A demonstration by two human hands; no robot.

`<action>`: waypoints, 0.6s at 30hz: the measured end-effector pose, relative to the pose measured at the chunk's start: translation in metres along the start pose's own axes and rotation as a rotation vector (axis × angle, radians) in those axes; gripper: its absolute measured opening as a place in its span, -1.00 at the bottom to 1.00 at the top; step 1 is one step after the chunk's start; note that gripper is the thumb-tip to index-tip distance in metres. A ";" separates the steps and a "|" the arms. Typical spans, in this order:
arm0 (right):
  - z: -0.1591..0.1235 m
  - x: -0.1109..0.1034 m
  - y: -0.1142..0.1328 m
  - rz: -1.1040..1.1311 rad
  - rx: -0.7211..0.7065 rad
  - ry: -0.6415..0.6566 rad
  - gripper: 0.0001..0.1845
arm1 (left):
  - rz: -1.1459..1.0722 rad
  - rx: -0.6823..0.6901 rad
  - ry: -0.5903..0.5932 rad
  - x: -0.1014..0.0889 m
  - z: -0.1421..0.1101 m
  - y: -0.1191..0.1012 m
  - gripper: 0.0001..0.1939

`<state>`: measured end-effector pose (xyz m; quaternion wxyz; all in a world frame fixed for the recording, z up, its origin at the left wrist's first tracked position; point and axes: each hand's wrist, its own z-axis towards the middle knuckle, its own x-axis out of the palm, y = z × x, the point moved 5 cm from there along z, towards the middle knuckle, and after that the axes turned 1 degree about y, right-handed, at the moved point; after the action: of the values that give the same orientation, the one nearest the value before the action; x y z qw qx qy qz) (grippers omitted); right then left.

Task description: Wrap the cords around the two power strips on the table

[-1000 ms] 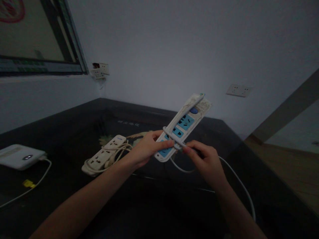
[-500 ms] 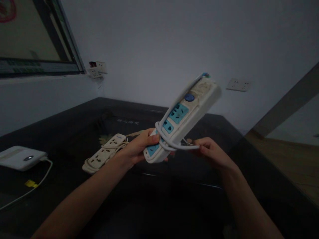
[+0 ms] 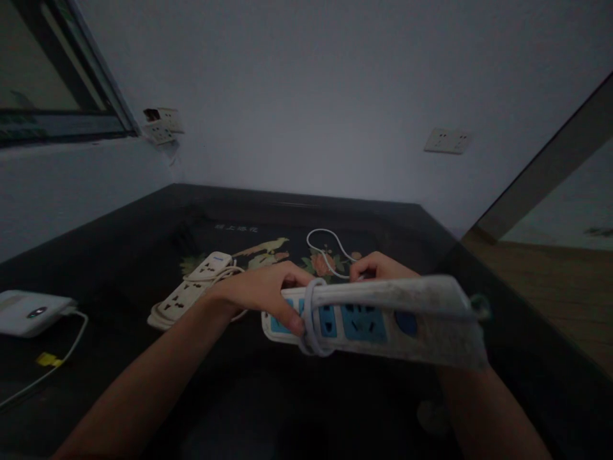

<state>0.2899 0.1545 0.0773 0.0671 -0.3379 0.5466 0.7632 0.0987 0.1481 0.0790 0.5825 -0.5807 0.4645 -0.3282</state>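
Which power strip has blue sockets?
The held power strip, in the left hand. The other strip, lying on the black table, has off-white sockets.

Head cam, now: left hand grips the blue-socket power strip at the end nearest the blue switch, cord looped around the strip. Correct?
Wrong end: the head view shows the left hand gripping the power strip at the end farthest from the blue switch. The cord is looped around the strip, as you say.
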 end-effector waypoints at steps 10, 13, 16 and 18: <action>0.008 0.016 0.019 -0.350 0.065 -0.014 -0.72 | 0.797 -0.120 -0.082 0.012 0.003 -0.001 -0.75; 0.008 0.023 0.031 -0.511 0.049 -0.062 -0.75 | 0.947 -0.158 -0.173 0.012 0.006 0.005 -0.72; 0.007 0.028 0.040 -0.629 0.075 -0.094 -0.76 | 1.100 -0.202 -0.263 0.009 0.009 0.008 -0.63; 0.005 0.029 0.045 -0.690 0.100 -0.135 -0.74 | 1.172 -0.227 -0.332 0.004 0.012 0.009 -0.62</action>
<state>0.2443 0.1336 0.0973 0.3733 -0.4478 0.4313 0.6886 0.1094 0.1499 0.0685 0.6651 -0.3306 0.6414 0.1921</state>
